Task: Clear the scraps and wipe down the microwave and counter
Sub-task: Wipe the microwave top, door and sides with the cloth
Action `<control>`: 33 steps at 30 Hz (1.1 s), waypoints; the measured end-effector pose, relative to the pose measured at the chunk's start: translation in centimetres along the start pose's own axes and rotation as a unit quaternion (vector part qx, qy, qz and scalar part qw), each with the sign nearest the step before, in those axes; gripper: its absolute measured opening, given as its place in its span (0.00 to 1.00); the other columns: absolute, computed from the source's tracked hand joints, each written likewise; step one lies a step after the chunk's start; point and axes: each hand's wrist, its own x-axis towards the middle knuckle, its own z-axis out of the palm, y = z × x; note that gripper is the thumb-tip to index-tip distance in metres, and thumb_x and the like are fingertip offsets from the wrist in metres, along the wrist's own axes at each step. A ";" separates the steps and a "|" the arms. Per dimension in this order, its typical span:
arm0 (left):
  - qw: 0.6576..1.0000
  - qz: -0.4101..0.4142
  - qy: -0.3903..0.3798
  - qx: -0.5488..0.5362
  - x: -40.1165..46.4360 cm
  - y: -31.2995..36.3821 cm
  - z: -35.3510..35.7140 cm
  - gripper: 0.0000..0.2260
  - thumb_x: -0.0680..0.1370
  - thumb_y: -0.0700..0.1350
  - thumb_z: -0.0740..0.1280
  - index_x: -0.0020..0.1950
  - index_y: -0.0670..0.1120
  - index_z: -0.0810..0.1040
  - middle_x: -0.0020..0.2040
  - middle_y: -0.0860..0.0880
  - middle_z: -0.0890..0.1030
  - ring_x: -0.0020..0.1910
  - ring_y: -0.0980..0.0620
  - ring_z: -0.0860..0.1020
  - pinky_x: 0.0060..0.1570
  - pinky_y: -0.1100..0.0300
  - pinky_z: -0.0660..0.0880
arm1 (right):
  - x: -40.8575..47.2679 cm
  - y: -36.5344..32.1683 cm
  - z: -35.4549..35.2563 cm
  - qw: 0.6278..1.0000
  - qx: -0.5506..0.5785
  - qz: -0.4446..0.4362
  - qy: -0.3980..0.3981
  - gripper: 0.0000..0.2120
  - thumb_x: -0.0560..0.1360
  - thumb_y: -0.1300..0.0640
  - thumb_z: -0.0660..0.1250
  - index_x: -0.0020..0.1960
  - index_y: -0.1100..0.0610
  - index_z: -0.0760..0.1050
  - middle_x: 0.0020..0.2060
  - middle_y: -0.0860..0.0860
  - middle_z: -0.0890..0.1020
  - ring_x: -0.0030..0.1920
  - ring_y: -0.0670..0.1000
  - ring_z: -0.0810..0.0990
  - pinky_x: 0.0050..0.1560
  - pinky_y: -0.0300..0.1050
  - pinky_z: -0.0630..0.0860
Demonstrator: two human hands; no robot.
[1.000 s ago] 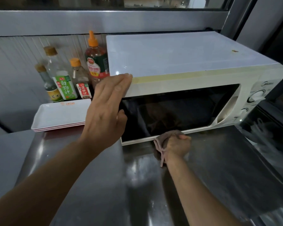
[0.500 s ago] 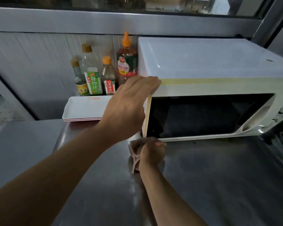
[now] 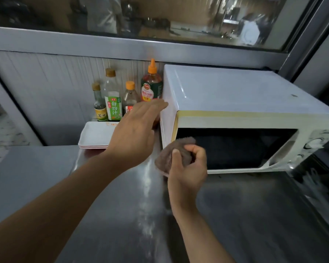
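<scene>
Right grip (image 3: 186,168) curled round a bunched brownish cloth (image 3: 174,155), thumb pinching soft, nubby folds against the lower left front corner of the microwave (image 3: 235,103), raised off the surface (image 3: 122,215). Left grip (image 3: 135,133) spread flat, fingers straight, tips at the microwave's upper left edge, holding nothing. Boxy microwave: glossy white top and side, yellowed cream front frame, dark glass door, round knobs at far right. Brushed steel surface below, dull sheen with smeary streaks. Left of the microwave, a short stack of white rectangular trays (image 3: 95,135) with rounded corners. Behind them, against a ribbed pale wall panel, four bottles (image 3: 113,99): three clear with cork-brown or orange caps, one taller red-filled squeeze bottle with orange nozzle, touching or just beside the microwave's side. Above, grey metal sill and glass pane.
</scene>
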 end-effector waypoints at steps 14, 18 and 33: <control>1.000 -0.001 0.012 -0.008 -0.3 -0.6 -1.0 0.29 0.70 0.30 0.64 0.70 0.46 0.69 0.71 0.49 0.69 0.70 0.50 0.64 0.66 0.55 0.64 | 2.5 1.1 3.9 0.976 -0.038 -0.189 0.101 0.10 0.66 0.63 0.75 0.42 0.62 0.74 0.48 0.56 0.72 0.50 0.53 0.76 0.51 0.49 0.76; 1.000 0.000 0.009 -0.007 -0.3 -0.6 -0.1 0.29 0.70 0.30 0.64 0.70 0.45 0.69 0.71 0.49 0.69 0.70 0.50 0.64 0.66 0.61 0.62 | 1.2 4.1 3.6 0.979 -0.070 -0.174 0.075 0.11 0.65 0.67 0.75 0.42 0.64 0.75 0.47 0.60 0.72 0.48 0.48 0.73 0.49 0.37 0.72; 0.999 0.039 -0.032 0.008 0.7 1.1 2.8 0.36 0.69 0.27 0.61 0.75 0.49 0.61 0.75 0.53 0.63 0.72 0.51 0.61 0.69 0.56 0.61 | -2.0 10.8 3.4 0.984 -0.160 -0.079 0.002 0.12 0.62 0.74 0.71 0.41 0.65 0.72 0.47 0.59 0.71 0.42 0.53 0.74 0.41 0.37 0.73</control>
